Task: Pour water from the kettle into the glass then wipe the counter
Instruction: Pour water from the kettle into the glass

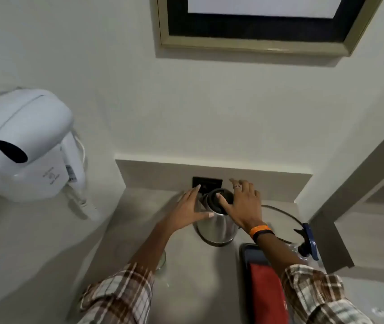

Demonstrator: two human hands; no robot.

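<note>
A steel kettle (218, 224) with a black lid stands on the pale counter (186, 284) near the back wall. My left hand (186, 210) is spread flat against the kettle's left side, thumb touching its body. My right hand (243, 204) lies over the kettle's right top, thumb on the lid and fingers stretched out, not curled around anything. The kettle's handle is hidden. A clear glass (162, 261) stands on the counter near me, mostly covered by my left forearm. A red cloth (267, 291) lies on a dark tray (244, 256) under my right forearm.
A black wall socket (209, 181) sits just behind the kettle, and a black cord (282, 212) loops to the right. A plastic bottle with a blue cap (309, 240) lies at the right edge. A white wall-mounted hair dryer (23, 146) hangs at the left.
</note>
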